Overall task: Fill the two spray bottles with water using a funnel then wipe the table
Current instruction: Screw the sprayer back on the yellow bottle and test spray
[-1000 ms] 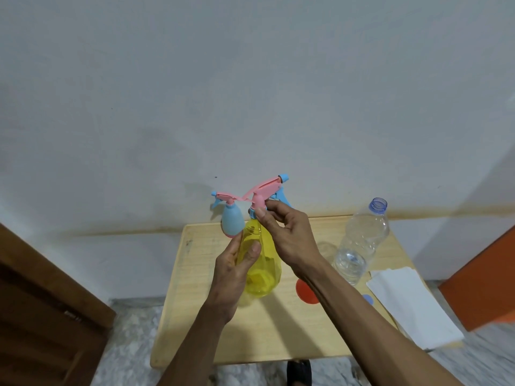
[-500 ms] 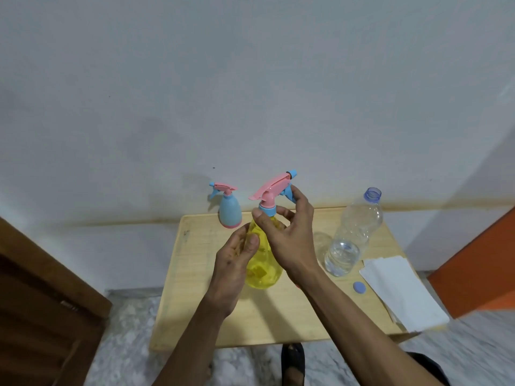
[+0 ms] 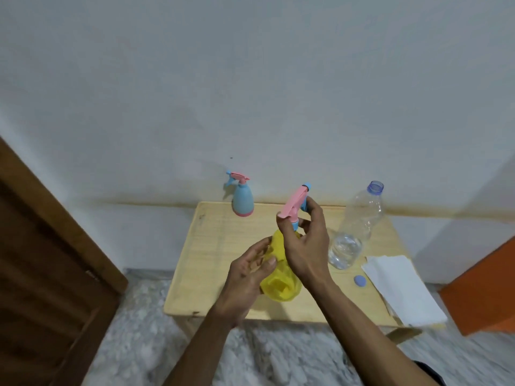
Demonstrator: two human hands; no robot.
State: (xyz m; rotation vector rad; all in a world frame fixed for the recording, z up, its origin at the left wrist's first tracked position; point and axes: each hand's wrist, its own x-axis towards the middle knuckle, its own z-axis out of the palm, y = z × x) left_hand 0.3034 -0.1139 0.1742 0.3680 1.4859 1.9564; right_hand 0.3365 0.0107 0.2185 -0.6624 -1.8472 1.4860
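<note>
Yellow spray bottle [image 3: 281,285] sits between left hand [image 3: 248,274] and right hand [image 3: 303,249] (gripping its nozzle).

Two spray bottles [image 3: 281,274] [image 3: 243,200], one water bottle [image 3: 355,232], one cap [image 3: 360,281].

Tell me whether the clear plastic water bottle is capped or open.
Open. The clear plastic water bottle shows a bare blue-ringed neck, and its round blue cap lies on the wooden table.

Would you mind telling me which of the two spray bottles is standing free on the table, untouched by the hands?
The blue spray bottle at the table's far edge; the yellow spray bottle is gripped by both hands.
</note>
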